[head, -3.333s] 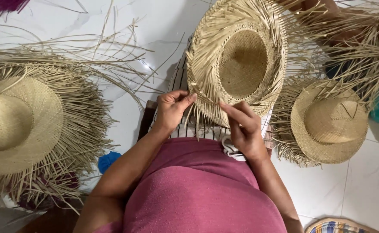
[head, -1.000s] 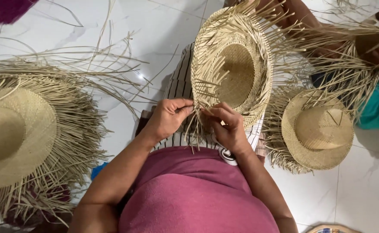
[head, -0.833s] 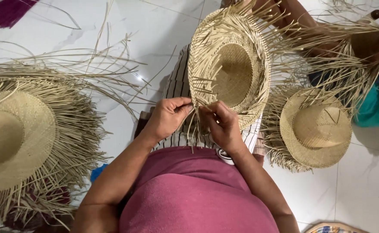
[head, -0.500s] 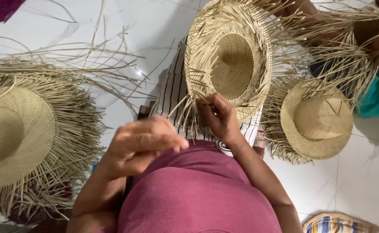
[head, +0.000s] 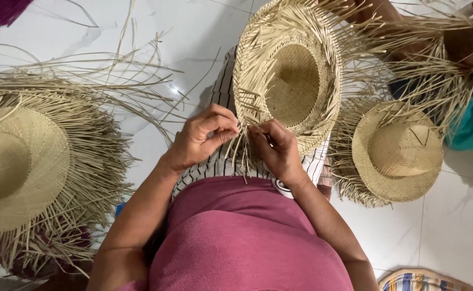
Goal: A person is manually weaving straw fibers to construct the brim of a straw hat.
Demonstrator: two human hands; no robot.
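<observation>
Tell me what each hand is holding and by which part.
Both hands hold the unfinished straw hat at its near brim edge: the left hand and the right hand each pinch loose straw strands sticking out of the weave.

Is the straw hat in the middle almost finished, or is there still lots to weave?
The straw hat already has its crown and most of its brim woven. Right now the left hand and right hand pinch loose strands at the near edge. Loose strands still stick out all round the brim, so the edge is unfinished.
</observation>
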